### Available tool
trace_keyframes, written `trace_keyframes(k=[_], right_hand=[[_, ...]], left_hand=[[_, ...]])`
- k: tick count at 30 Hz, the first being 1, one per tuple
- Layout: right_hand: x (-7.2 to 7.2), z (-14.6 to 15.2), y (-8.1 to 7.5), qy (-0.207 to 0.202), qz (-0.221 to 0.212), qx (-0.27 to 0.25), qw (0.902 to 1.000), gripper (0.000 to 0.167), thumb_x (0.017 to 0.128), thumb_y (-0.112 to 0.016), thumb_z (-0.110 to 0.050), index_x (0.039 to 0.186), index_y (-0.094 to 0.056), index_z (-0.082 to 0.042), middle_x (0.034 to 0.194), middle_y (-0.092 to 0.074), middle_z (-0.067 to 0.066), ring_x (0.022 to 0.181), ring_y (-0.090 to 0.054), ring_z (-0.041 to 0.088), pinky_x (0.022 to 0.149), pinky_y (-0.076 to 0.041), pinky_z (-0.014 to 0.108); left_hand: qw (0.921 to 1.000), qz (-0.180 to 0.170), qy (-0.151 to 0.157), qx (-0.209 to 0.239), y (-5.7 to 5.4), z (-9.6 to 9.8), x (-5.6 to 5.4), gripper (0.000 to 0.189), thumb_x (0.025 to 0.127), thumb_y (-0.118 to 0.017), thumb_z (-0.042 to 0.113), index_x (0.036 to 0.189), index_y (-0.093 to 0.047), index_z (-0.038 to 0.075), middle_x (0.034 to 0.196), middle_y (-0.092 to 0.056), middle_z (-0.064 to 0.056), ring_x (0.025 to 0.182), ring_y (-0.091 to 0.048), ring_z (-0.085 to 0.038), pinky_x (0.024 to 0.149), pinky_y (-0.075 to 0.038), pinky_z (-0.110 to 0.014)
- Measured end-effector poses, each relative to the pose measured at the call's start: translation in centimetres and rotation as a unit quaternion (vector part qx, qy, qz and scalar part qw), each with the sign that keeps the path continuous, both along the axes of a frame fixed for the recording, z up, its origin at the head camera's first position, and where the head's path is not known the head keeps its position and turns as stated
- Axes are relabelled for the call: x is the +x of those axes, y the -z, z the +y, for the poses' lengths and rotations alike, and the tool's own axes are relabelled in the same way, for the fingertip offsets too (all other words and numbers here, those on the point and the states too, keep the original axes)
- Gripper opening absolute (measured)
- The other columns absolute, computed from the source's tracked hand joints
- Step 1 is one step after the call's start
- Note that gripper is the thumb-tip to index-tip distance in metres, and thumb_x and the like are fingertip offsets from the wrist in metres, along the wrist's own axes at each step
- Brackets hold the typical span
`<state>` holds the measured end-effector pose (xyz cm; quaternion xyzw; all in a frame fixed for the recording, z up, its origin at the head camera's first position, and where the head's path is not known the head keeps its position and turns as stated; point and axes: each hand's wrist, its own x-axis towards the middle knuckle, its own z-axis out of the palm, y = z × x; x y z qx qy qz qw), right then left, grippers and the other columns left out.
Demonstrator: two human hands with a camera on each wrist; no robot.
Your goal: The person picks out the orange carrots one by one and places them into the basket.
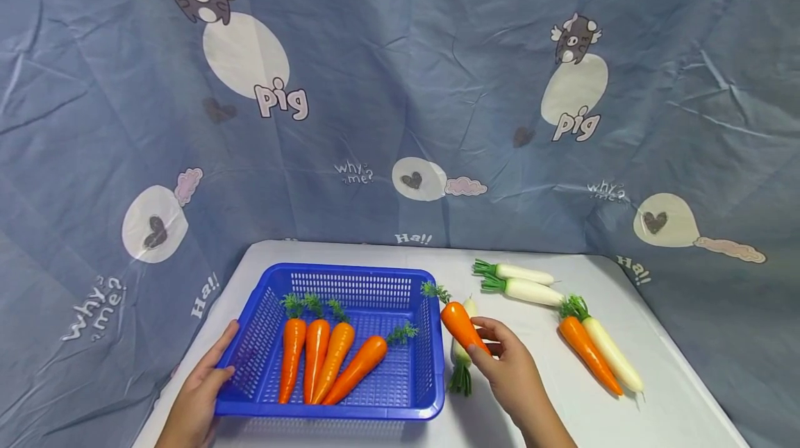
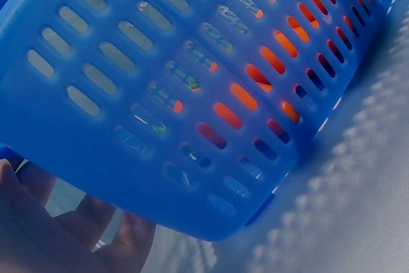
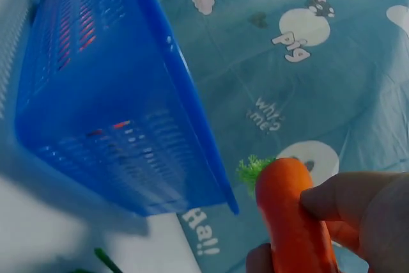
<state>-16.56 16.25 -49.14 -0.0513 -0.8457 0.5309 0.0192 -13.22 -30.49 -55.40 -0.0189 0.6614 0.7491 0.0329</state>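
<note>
A blue plastic basket [image 1: 350, 412] stands on the white table with several orange carrots [image 1: 292, 354] inside, their leafy tops pointing mostly away from me. My left hand [image 1: 196, 392] grips the basket's left rim, thumb over the edge and fingers outside the wall. Just beyond the right rim, my right hand [image 1: 514, 373] holds another carrot [image 1: 461, 324] between thumb and fingers, its green top angled toward the basket. The right wrist view shows that held carrot [image 3: 291, 215] beside the basket's wall [image 3: 96, 107]. Beneath it lies a white radish [image 1: 460, 358], partly hidden.
Two white radishes [image 1: 531, 291] lie at the back right of the table [image 1: 531, 420]. Nearer the right edge, one carrot [image 1: 590, 356] rests alongside another white radish [image 1: 614, 354]. A blue-grey printed curtain [image 1: 387, 108] hangs around the table's back and sides.
</note>
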Motion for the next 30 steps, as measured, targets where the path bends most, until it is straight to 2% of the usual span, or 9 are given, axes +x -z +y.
trace_keyframes(k=[4, 6, 8, 10, 13, 20, 28, 30], right_hand=[[0.0, -0.6, -0.1, -0.004, -0.003, -0.011, 0.9999, 0.039, 0.093, -0.077, -0.011, 0.129, -0.070, -0.023, 0.119, -0.071, 0.007, 0.099, -0.067, 0.021, 0.077, -0.057, 0.033], [0.0, -0.9, -0.2, -0.011, -0.001, -0.017, 0.9998, 0.039, 0.092, -0.077, -0.010, 0.129, -0.070, -0.022, 0.119, -0.071, 0.007, 0.099, -0.066, 0.021, 0.077, -0.057, 0.032], [0.0, -1.3, -0.3, -0.019, 0.004, -0.024, 0.9995, 0.040, 0.092, -0.076, -0.008, 0.130, -0.070, -0.021, 0.120, -0.071, 0.007, 0.098, -0.067, 0.021, 0.078, -0.058, 0.032], [-0.1, -1.7, -0.4, -0.023, 0.008, -0.030, 0.9993, 0.041, 0.091, -0.075, -0.006, 0.129, -0.070, -0.021, 0.119, -0.071, 0.008, 0.098, -0.067, 0.022, 0.079, -0.059, 0.031], [-0.1, -2.2, -0.6, -0.027, 0.009, -0.038, 0.9989, 0.042, 0.090, -0.074, -0.005, 0.129, -0.070, -0.020, 0.120, -0.071, 0.008, 0.098, -0.067, 0.022, 0.080, -0.060, 0.032], [-0.2, -3.2, -0.7, -0.041, 0.016, -0.041, 0.9982, 0.039, 0.093, -0.074, -0.006, 0.129, -0.070, -0.020, 0.121, -0.071, 0.007, 0.099, -0.067, 0.022, 0.080, -0.059, 0.030], [-0.2, -4.3, -0.8, -0.047, 0.028, -0.041, 0.9977, 0.036, 0.093, -0.073, -0.006, 0.127, -0.071, -0.017, 0.120, -0.071, 0.008, 0.098, -0.066, 0.022, 0.079, -0.059, 0.028], [-0.3, -4.6, -0.8, -0.047, 0.029, -0.039, 0.9977, 0.037, 0.093, -0.072, -0.006, 0.128, -0.070, -0.017, 0.120, -0.071, 0.007, 0.099, -0.066, 0.022, 0.081, -0.059, 0.030]], left_hand=[[1.0000, 0.002, 0.002, -0.002, 0.0, 0.1, -0.1, 0.068, 0.107, -0.028, 0.001, 0.170, -0.010, 0.021, 0.175, 0.006, 0.017, 0.159, 0.008, -0.005, 0.118, -0.011, -0.011], [1.0000, 0.002, 0.001, 0.001, 0.0, 0.1, -0.1, 0.068, 0.107, -0.027, 0.001, 0.170, -0.009, 0.020, 0.175, 0.006, 0.017, 0.159, 0.009, -0.004, 0.120, -0.008, -0.013], [1.0000, -0.003, -0.001, 0.005, -0.1, 0.0, -0.1, 0.068, 0.107, -0.027, 0.001, 0.170, -0.010, 0.021, 0.175, 0.006, 0.018, 0.160, 0.013, -0.007, 0.126, 0.002, -0.021], [0.9999, -0.009, -0.004, 0.009, -0.2, -0.1, -0.1, 0.068, 0.107, -0.027, 0.001, 0.170, -0.010, 0.021, 0.175, 0.006, 0.017, 0.160, 0.017, -0.013, 0.129, 0.010, -0.035], [0.9997, -0.020, -0.006, 0.010, -0.2, -0.1, -0.1, 0.069, 0.107, -0.027, 0.001, 0.170, -0.010, 0.023, 0.175, 0.007, 0.018, 0.160, 0.020, -0.019, 0.127, 0.015, -0.048], [0.9999, -0.013, -0.005, 0.005, -0.1, 0.0, 0.0, 0.069, 0.107, -0.027, 0.001, 0.170, -0.010, 0.022, 0.175, 0.007, 0.018, 0.161, 0.019, -0.019, 0.128, 0.006, -0.031], [0.9997, -0.021, -0.009, 0.010, -0.2, 0.0, 0.0, 0.069, 0.107, -0.028, 0.001, 0.170, -0.010, 0.022, 0.175, 0.006, 0.019, 0.160, 0.020, -0.020, 0.128, 0.014, -0.045], [0.9996, -0.025, -0.007, 0.011, -0.3, -0.1, 0.0, 0.069, 0.107, -0.028, 0.002, 0.170, -0.010, 0.023, 0.175, 0.007, 0.020, 0.161, 0.020, -0.021, 0.129, 0.010, -0.042]])
